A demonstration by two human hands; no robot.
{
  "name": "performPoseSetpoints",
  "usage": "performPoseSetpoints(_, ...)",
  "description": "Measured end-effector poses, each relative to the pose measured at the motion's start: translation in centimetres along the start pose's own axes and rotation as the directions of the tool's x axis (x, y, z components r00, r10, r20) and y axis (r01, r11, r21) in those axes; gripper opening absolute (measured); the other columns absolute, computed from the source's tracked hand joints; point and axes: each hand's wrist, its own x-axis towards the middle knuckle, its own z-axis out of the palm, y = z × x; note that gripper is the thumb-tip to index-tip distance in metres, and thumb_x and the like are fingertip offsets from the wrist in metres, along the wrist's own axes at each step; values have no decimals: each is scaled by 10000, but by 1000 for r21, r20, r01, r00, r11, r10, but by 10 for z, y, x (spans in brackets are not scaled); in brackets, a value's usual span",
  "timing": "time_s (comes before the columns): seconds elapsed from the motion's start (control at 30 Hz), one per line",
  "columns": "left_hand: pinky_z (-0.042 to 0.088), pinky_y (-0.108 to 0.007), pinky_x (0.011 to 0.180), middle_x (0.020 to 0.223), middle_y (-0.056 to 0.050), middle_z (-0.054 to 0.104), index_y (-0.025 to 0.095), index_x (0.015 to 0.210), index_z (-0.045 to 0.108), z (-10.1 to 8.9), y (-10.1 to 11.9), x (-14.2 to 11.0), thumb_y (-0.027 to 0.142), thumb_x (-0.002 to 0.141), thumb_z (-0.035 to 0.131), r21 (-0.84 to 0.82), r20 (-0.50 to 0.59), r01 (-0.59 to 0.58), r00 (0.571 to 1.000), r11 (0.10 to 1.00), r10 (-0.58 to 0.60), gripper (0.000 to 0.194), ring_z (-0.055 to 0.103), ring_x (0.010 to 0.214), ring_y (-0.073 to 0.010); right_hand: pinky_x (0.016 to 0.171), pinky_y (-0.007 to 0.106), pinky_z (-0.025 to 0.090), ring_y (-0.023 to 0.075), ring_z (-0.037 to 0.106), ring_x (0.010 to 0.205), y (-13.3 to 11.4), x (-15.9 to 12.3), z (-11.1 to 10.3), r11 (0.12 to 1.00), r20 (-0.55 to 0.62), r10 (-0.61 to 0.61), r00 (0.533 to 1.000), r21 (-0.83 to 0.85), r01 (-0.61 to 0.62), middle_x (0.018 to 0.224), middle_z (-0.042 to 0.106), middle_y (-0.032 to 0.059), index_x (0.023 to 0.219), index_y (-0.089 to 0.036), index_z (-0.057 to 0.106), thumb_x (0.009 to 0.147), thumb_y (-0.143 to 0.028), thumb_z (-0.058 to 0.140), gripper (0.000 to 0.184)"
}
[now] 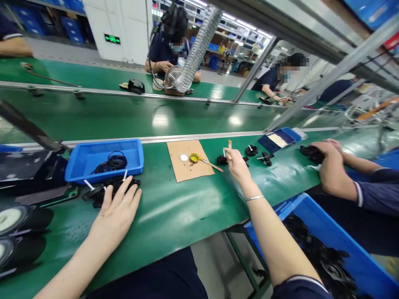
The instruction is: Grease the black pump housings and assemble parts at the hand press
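My left hand (120, 207) lies with spread fingers over black plastic parts (99, 194) that have white shafts sticking up. Its fingertips touch these parts, partly covering them. My right hand (238, 168) is closed, and a short thing with an orange-yellow tip (230, 143) stands up from its fingers; its lower part is hidden. Beside and behind that hand sit black parts with a white shaft (222, 159). Between my hands, a wooden-handled brush (212, 165) rests with its head at a small pot of yellow paste (194, 158). Next to the pot is a white round lid (183, 157).
Cardboard (174, 168) lies under the pot. A blue tray (73, 164) holds black rings. More black parts (266, 158) stand right, near a co-worker's hands (327, 148). A blue bin (352, 232) of black parts is below right. Black round units (28, 245) sit at left.
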Motion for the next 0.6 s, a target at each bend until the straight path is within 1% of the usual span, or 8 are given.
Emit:
performPoseSetpoints(0.1, 180, -665, 1217, 1377, -166, 630, 204, 1319, 600, -10, 18, 5, 108, 907, 571, 68, 110, -26, 994, 997, 18, 424, 430, 1443, -359, 993, 471, 512, 223, 621, 940, -10, -1, -6, 1000, -104, -22, 994, -23, 19, 1030, 605, 111, 1171, -191, 665, 975, -407, 504, 334)
performPoseSetpoints(0.2, 378, -617, 1161, 1436, -179, 568, 217, 1435, 481, -11, 47, 13, 235, 922, 625, -219, 220, 137, 972, 966, -88, 533, 479, 1407, -353, 880, 416, 574, 204, 644, 940, -49, -25, -6, 999, -193, -42, 980, 1, 43, 1124, 579, 104, 1272, -230, 594, 1014, -412, 442, 350)
performPoseSetpoints(0.23, 457, -583, 1115, 1468, -192, 531, 225, 1492, 398, -8, 59, 17, 290, 926, 634, -359, 269, 230, 953, 904, -135, 617, 503, 1388, -347, 863, 396, 585, 201, 654, 967, -68, -38, -2, 998, -201, -48, 978, 31, 56, 1140, 580, 93, 1284, -260, 583, 1021, -397, 438, 330)
performPoseSetpoints(0.3, 553, -528, 1031, 1539, -231, 431, 242, 1570, 208, 3, 81, 26, 413, 927, 638, -625, 347, 389, 915, 677, -206, 793, 525, 1372, -344, 864, 397, 598, 205, 667, 1013, -109, -69, 13, 969, -162, -36, 986, 235, 74, 1157, 592, 75, 1278, -313, 583, 1026, -330, 446, 288)
performPoseSetpoints(0.4, 552, -499, 1041, 1622, -253, 277, 277, 1584, 56, 22, 106, 40, 550, 887, 648, -867, 336, 410, 901, 284, -275, 954, 476, 1412, -345, 864, 434, 616, 225, 656, 1084, -161, -117, 44, 882, 6, -34, 999, 471, 27, 1220, 588, 76, 1316, -378, 565, 1032, -238, 384, 365)
performPoseSetpoints(0.43, 542, -486, 1056, 1625, -240, 280, 288, 1573, 92, 27, 111, 45, 548, 880, 660, -895, 320, 398, 888, 202, -330, 933, 475, 1415, -336, 914, 468, 603, 242, 639, 1134, -172, -130, 53, 869, 51, -70, 996, 494, 36, 1230, 598, 78, 1343, -389, 555, 1024, -216, 390, 399)
performPoseSetpoints(0.5, 541, -441, 1060, 1569, -194, 411, 287, 1508, 273, 29, 113, 53, 483, 876, 701, -913, 304, 393, 836, 112, -457, 788, 536, 1367, -304, 1003, 530, 559, 268, 604, 1210, -185, -148, 66, 850, 94, -156, 983, 520, 85, 1284, 602, 83, 1394, -396, 528, 1007, -184, 406, 459)
performPoseSetpoints(0.6, 542, -396, 1043, 1402, -132, 607, 253, 1355, 486, 19, 102, 58, 389, 857, 746, -895, 388, 444, 750, -27, -535, 578, 626, 1260, -280, 978, 541, 580, 281, 609, 1220, -191, -147, 65, 805, 122, -270, 955, 573, 155, 1321, 607, 98, 1454, -361, 486, 1012, -188, 396, 483)
